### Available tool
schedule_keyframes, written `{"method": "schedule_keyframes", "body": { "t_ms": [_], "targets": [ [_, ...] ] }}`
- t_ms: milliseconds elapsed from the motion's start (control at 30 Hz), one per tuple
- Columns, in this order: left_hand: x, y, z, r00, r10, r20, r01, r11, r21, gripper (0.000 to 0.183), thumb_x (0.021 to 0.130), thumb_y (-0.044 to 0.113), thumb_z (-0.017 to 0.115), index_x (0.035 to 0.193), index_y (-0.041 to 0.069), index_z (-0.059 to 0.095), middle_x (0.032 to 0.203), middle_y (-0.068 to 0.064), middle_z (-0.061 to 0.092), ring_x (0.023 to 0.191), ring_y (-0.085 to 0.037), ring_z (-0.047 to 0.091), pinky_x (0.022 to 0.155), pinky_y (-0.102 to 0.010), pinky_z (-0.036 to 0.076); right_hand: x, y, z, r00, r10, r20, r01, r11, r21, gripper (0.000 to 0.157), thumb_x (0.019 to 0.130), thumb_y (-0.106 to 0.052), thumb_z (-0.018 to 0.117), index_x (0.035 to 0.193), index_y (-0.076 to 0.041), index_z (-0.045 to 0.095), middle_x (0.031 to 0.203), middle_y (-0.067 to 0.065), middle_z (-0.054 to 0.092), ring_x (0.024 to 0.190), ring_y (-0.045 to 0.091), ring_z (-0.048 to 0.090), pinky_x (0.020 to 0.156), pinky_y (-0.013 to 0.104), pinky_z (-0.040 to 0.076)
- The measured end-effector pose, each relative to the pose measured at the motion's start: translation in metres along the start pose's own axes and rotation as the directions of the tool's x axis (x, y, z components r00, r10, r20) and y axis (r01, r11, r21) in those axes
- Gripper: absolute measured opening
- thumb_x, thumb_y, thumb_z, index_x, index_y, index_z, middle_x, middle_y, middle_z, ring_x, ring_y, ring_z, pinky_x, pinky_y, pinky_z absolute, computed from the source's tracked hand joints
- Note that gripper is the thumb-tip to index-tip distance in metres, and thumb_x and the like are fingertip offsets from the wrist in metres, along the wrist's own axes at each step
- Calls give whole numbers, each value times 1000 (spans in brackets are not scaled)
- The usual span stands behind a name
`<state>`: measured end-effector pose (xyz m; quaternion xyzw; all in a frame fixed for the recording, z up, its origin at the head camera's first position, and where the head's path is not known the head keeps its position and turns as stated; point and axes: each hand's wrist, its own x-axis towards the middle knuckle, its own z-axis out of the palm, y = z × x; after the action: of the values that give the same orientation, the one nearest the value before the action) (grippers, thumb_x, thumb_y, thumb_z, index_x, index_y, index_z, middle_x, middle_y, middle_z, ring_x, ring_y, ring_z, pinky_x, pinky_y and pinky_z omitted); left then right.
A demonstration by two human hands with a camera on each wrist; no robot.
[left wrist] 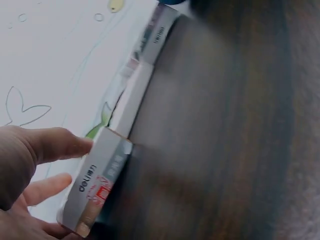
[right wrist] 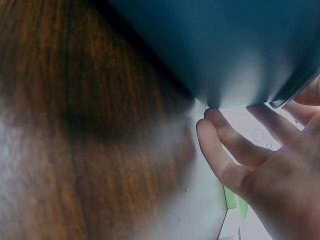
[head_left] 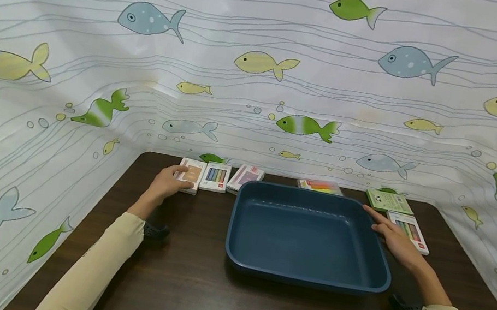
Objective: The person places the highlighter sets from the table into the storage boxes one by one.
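At the back left of the dark table, my left hand (head_left: 167,183) holds a flat white box (head_left: 194,172) with a tan panel. The left wrist view shows "deli" lettering on the side of this white box (left wrist: 95,182), with the thumb (left wrist: 62,144) against one end and fingers at its far side; part of that grip is hidden. A large dark blue rectangular tray (head_left: 304,277) stands right of centre. My right hand (head_left: 395,241) has its fingers extended along the tray's right side, and fingertips (right wrist: 212,114) touch the outer wall in the right wrist view.
Beside the held box lie a white box with coloured sticks pictured (head_left: 215,177) and a pinkish-white box (head_left: 245,178). Behind the tray is a box with bright stripes (head_left: 320,186). A green box (head_left: 389,202) and another white box (head_left: 408,231) lie right. A fish-print sheet (head_left: 270,31) surrounds the table.
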<state>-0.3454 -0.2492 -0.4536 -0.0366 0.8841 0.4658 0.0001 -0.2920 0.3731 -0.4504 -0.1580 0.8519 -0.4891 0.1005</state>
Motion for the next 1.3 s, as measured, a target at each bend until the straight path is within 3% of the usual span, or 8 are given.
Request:
{"method": "schedule_keyframes", "body": {
  "t_ms": [167,267,400,600,767,1067,1167,1300],
  "targets": [
    [-4,-3,-9,997,-61,38,65,989,-131,59,97,12,62,152,1,45,158,-28,30,124,-36,42,100,-51,39,0,-1,3,1000,-4,7,4,1000,12,56,113,-29,33,165,-17,15,167,23,0,145,59,6,102,81,14],
    [-6,-5,-13,996,-80,47,87,981,-174,54,99,12,56,151,2,47,156,-27,34,98,-30,51,86,-46,43,0,0,4,1000,-3,9,2,1000,26,56,113,-29,34,165,-16,16,167,24,0,145,59,7,103,81,14],
    [-8,-5,-15,994,-88,58,98,978,-186,51,101,13,50,151,2,47,153,-25,39,71,-23,45,70,-39,44,0,2,5,1000,-3,10,2,999,36,56,114,-28,33,165,-15,16,166,24,2,145,58,7,103,80,15],
    [-4,-6,-18,989,-141,42,147,967,-210,46,106,14,46,151,4,50,144,-21,49,78,-16,48,69,-34,44,1,4,4,1000,-18,16,17,999,41,56,114,-29,32,165,-14,16,166,24,4,145,57,10,103,79,18],
    [-2,-6,-21,987,-158,39,163,958,-238,47,103,11,46,150,5,51,135,-21,53,89,-21,55,68,-31,50,2,5,2,1000,-14,15,14,999,40,56,114,-28,32,165,-15,15,166,23,5,145,57,10,104,79,18],
    [1,-6,-23,986,-154,55,163,950,-265,51,99,5,50,150,5,52,141,-24,48,106,-29,57,75,-35,57,2,4,0,1000,-4,3,4,1000,18,56,114,-29,31,165,-15,15,167,22,3,146,57,8,104,77,20],
    [2,-6,-24,988,-144,60,155,948,-278,52,98,4,50,150,4,51,142,-25,48,107,-31,58,77,-38,58,2,2,0,1000,2,-7,-2,1000,0,56,113,-29,31,165,-14,15,167,22,4,145,55,13,100,69,31],
    [3,-4,-24,989,-134,64,148,938,-315,53,96,1,51,149,1,51,143,-28,46,110,-33,58,80,-42,58,1,1,-1,1000,11,-28,-12,1000,-17,55,113,-27,32,165,-15,17,165,22,12,127,46,36,80,47,41]
  ]
}}
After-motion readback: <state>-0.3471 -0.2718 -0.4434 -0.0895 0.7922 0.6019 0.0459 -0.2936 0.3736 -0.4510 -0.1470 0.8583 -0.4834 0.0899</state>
